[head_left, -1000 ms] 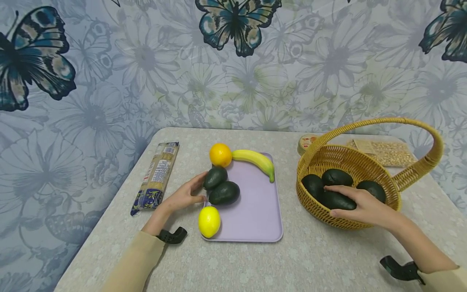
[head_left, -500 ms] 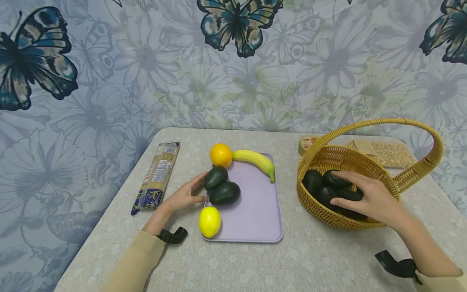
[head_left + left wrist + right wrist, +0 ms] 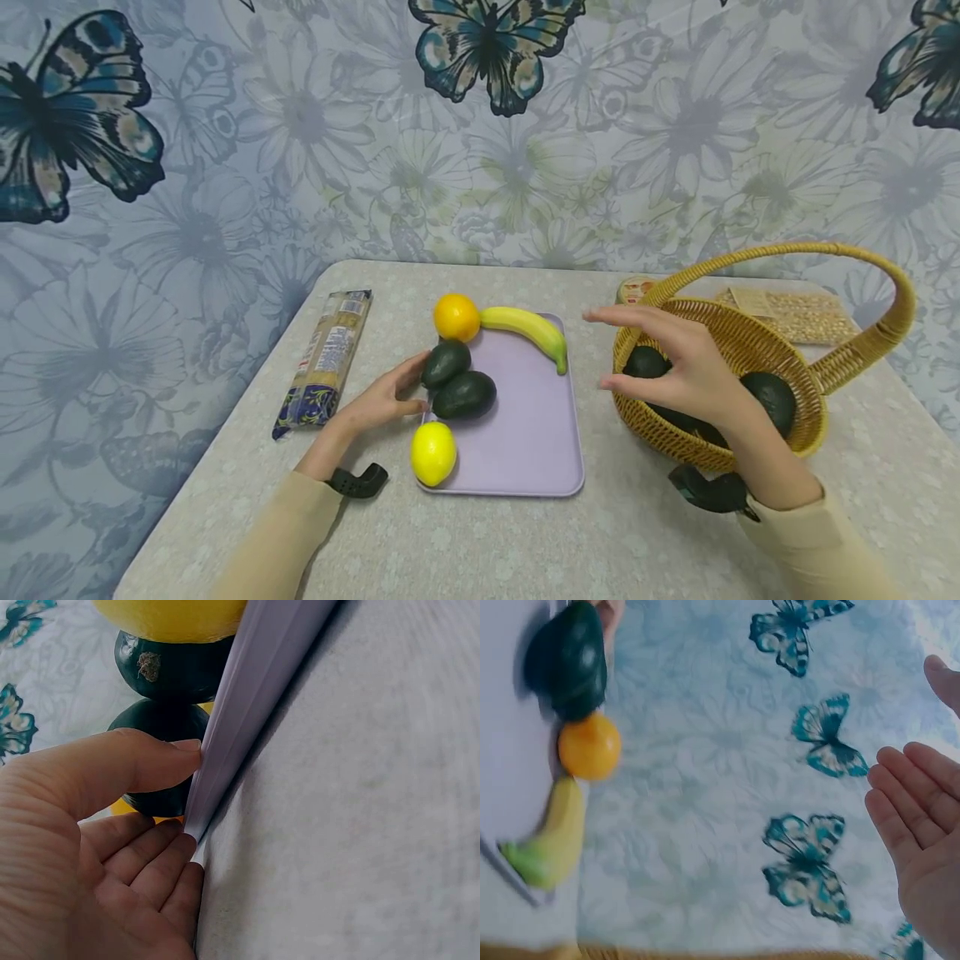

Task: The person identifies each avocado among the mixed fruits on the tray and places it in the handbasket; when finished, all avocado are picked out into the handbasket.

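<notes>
My left hand point(image 3: 381, 402) rests at the left edge of the lilac tray point(image 3: 525, 450), its fingers by two dark green avocados point(image 3: 465, 395). In the left wrist view the thumb and fingertips of that hand point(image 3: 127, 832) touch the tray's rim point(image 3: 247, 697). An orange point(image 3: 457, 317), a banana point(image 3: 528, 331) and a yellow lemon point(image 3: 432, 453) also lie on the tray. Above the left part of the wicker basket point(image 3: 813, 417) my right hand point(image 3: 686, 362) hangs with fingers spread and nothing held. Avocados point(image 3: 770, 403) lie in the basket, some hidden behind this hand.
A bag of pasta point(image 3: 322, 362) lies left of the tray. Behind the basket are a round tin point(image 3: 634, 289) and a flat pack of grains point(image 3: 798, 317). The basket's tall handle point(image 3: 892, 292) arches up at the right. A butterfly-print cloth hangs behind the table.
My right hand has risen out of the basket and moved left toward the tray, its fingers spread wider. The left hand has stayed at the tray's edge.
</notes>
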